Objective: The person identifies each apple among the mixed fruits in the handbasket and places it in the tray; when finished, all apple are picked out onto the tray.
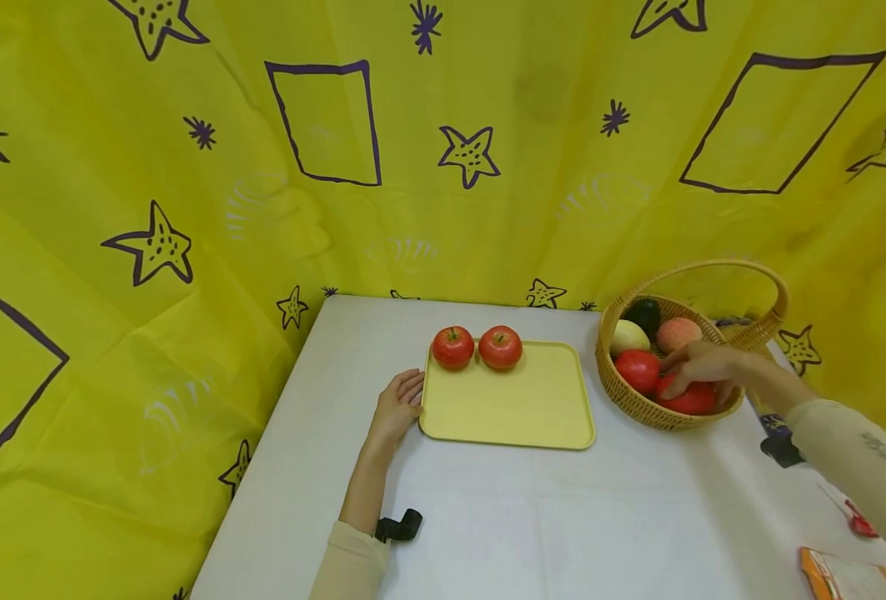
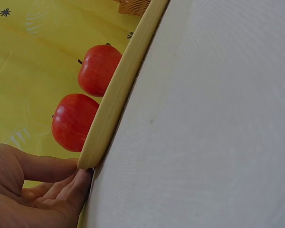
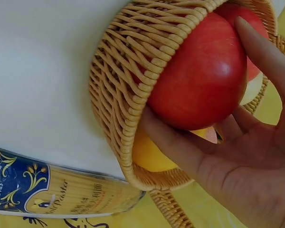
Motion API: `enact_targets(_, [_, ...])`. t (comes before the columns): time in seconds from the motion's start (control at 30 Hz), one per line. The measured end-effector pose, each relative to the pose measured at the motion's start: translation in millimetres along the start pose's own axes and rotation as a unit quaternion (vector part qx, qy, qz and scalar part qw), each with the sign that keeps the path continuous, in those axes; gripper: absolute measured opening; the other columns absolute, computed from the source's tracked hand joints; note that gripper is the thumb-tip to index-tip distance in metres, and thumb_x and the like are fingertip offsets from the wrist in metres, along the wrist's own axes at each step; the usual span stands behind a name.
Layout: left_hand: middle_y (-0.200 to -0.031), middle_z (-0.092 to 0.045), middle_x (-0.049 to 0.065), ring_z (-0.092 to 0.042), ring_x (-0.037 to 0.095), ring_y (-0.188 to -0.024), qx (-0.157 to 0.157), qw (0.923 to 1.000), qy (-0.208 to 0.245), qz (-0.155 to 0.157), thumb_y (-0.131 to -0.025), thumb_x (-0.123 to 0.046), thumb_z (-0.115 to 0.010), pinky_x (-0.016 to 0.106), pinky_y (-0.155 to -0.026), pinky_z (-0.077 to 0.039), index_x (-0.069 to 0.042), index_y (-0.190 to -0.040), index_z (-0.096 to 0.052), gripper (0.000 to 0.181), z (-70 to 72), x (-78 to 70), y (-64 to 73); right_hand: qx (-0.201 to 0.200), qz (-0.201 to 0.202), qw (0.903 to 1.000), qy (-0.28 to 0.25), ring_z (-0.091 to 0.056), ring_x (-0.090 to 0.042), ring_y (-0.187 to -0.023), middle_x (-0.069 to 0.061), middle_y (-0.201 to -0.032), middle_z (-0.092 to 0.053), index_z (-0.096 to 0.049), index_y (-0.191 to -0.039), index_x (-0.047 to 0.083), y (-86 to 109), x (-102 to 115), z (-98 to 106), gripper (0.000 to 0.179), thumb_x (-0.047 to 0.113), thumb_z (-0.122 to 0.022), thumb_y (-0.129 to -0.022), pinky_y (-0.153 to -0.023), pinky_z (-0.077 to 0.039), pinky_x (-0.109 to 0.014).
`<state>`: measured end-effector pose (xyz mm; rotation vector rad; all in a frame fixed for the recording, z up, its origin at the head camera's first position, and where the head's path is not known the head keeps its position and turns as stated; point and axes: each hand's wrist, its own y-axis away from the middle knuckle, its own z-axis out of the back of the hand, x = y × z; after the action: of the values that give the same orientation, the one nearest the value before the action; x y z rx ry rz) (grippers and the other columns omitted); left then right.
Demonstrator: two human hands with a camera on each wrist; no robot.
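Note:
My right hand (image 1: 701,367) reaches into a wicker basket (image 1: 641,408) and grips a large red apple (image 3: 199,76), thumb on one side and fingers round the other. Another red apple (image 1: 638,371) lies beside it. A yellow fruit (image 3: 154,149) shows under the fingers in the right wrist view. At the left edge of a pale yellow tray (image 1: 506,408), my left hand (image 1: 397,408) pinches the rim, thumb on top and fingers against the side. Two red apples, a left one (image 1: 453,348) and a right one (image 1: 500,347), sit side by side along the tray's back edge.
Also in the basket are a pale round fruit (image 1: 629,337), a dark green one (image 1: 643,317) and a peach (image 1: 678,334). The basket's handle (image 1: 705,264) arches above. A spaghetti bag (image 3: 80,192), red-handled scissors (image 1: 860,523) and an orange packet (image 1: 863,577) lie at the right.

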<state>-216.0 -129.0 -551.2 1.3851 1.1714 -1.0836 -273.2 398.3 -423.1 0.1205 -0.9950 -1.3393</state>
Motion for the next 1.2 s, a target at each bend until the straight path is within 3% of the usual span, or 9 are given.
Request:
enact_targets(0.27, [-0.157,-0.045,0.025,-0.043,0.036,-0.148,-0.007,1.0000,0.003,-0.001,-0.082,0.032,-0.048,0.041,-0.121,-0.040,0.005,-0.153,-0.040,0.077,1.7,1.5,-0.8,-0.011,0.029,0.9995,-0.009,-0.061,-0.030,-0.103,-0.033,-0.142,-0.054,-0.040,-0.148,-0.012,11.7,7,14,0.083,0.025,-0.082,-0.087,-0.071,-0.063,-0.050])
enact_targets(0.5, [-0.157,-0.046,0.024,-0.042,0.035,-0.149,-0.009,0.9999,0.004,0.000,-0.082,0.031,-0.049,0.040,-0.121,-0.040,0.004,-0.154,-0.040,0.078,1.4,0.0,0.2,-0.075,0.041,0.9962,0.010,-0.064,-0.023,-0.089,-0.034,-0.126,-0.059,-0.038,-0.147,-0.018,20.7,13,15,0.087,0.023,-0.085,-0.086,-0.066,-0.061,-0.040])
enact_targets(0.7, [-0.157,-0.044,0.028,-0.042,0.038,-0.148,-0.003,0.9999,0.005,-0.010,-0.081,0.032,-0.047,0.043,-0.121,-0.040,0.007,-0.154,-0.038,0.077,1.0,0.4,-0.8,-0.125,0.056,0.9889,0.058,-0.058,-0.031,-0.104,-0.037,-0.131,-0.058,-0.046,-0.144,-0.014,22.9,14,17,0.084,0.029,-0.086,-0.084,-0.078,-0.055,-0.032])
enact_targets(0.87, [-0.157,-0.044,0.028,-0.041,0.038,-0.149,-0.001,0.9999,0.013,-0.005,-0.080,0.033,-0.046,0.043,-0.121,-0.039,0.007,-0.153,-0.039,0.078,-1.0,0.6,1.1,-0.149,0.046,0.9861,0.058,-0.056,-0.044,-0.113,-0.041,-0.133,-0.054,-0.040,-0.150,-0.013,28.9,13,19,0.095,0.038,-0.086,-0.084,-0.086,-0.055,-0.041])
enact_targets(0.97, [-0.158,-0.043,0.027,-0.040,0.038,-0.149,0.001,0.9999,0.013,-0.002,-0.081,0.033,-0.046,0.043,-0.122,-0.039,0.006,-0.154,-0.039,0.078,-1.6,0.0,1.7,-0.157,0.051,0.9854,0.042,-0.057,-0.047,-0.113,-0.042,-0.133,-0.053,-0.033,-0.153,-0.013,33.2,12,19,0.100,0.039,-0.084,-0.085,-0.088,-0.059,-0.053])
enact_targets(1.2, [-0.158,-0.042,0.028,-0.039,0.038,-0.150,0.005,0.9999,0.013,-0.004,-0.081,0.033,-0.045,0.044,-0.122,-0.038,0.007,-0.154,-0.038,0.078,-1.5,0.6,0.8,-0.185,0.074,0.9798,0.020,-0.061,-0.049,-0.113,-0.045,-0.138,-0.048,-0.026,-0.158,-0.009,40.8,12,17,0.098,0.034,-0.081,-0.089,-0.090,-0.060,-0.056])
